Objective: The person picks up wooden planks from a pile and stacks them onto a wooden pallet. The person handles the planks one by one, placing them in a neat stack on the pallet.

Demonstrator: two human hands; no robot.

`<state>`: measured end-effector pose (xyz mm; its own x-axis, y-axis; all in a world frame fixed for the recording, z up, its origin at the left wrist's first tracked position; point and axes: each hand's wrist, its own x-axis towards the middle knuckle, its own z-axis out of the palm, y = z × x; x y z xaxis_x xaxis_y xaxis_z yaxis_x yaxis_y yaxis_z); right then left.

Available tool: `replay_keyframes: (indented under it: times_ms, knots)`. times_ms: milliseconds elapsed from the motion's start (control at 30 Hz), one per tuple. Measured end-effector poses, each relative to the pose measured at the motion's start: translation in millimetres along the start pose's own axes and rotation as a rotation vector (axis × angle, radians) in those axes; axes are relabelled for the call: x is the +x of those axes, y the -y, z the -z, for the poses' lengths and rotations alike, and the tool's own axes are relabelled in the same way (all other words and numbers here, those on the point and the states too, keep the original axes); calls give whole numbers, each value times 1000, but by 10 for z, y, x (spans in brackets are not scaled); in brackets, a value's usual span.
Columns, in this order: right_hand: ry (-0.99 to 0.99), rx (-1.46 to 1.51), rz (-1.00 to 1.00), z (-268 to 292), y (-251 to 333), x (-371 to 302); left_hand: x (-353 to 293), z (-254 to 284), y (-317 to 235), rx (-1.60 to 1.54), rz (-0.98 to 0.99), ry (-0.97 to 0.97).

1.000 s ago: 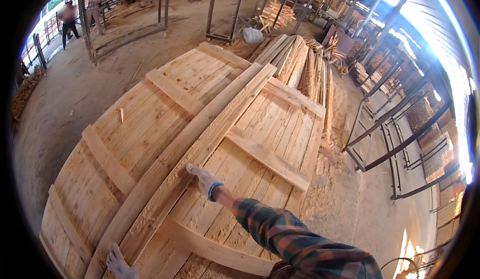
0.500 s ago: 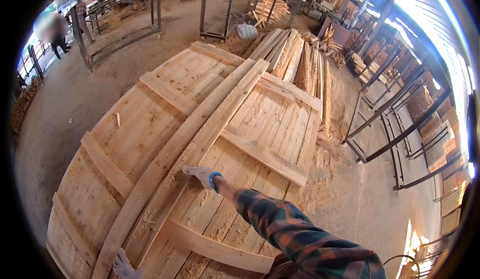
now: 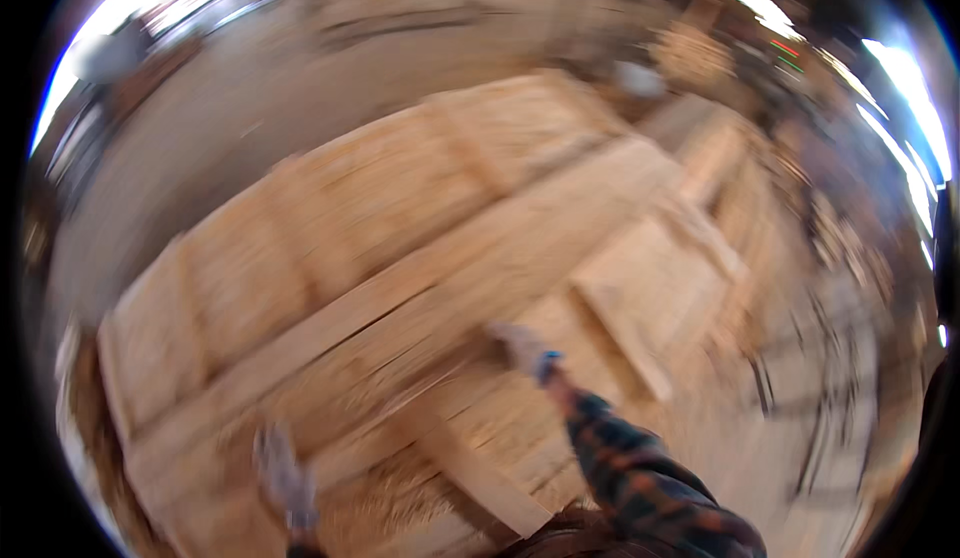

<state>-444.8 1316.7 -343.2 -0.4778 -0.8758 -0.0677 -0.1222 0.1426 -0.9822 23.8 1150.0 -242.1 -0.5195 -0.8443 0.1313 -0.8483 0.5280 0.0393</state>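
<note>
- Two long boards lie side by side from near left to far right; the far board point(image 3: 380, 294) and the near board point(image 3: 440, 323) show a dark slit along part of their seam
- The right hand point(image 3: 520, 346), pale-gloved with a blue cuff, is at the near board's near edge; blur hides its fingers, so I cannot tell whether it grasps the wood or only touches it
- The left hand point(image 3: 285, 473), also pale-gloved, is at the near left over the timber; its grip is too blurred to tell
- A plaid sleeve point(image 3: 650, 473) covers the right forearm
- A slatted panel point(image 3: 370, 188) with crosspieces lies beyond the boards; a second panel point(image 3: 665, 273) lies on their near right side, bearing a slanting crosspiece point(image 3: 625, 343)
- Stacked lumber point(image 3: 705, 148) lies at the far right; near it, farther off, is a pale bundle point(image 3: 640, 80) on the floor point(image 3: 200, 158)
</note>
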Motion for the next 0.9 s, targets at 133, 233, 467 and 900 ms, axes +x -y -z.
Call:
replay_keyframes:
  times_ms: [133,233,467,900]
  knots:
    - [181,799,-497,-20,223,134,90,-407,277,205,41,-23]
    - [10,675,-499,90,481,-80,244,-115,70,-103,-26,-121]
    - [-159,603,-627,206,455,-25,87,-315,-10,-175,-50,-260]
    - [-126,688,-441,-38,458,-160,33,-341,174,-225,-79,-200]
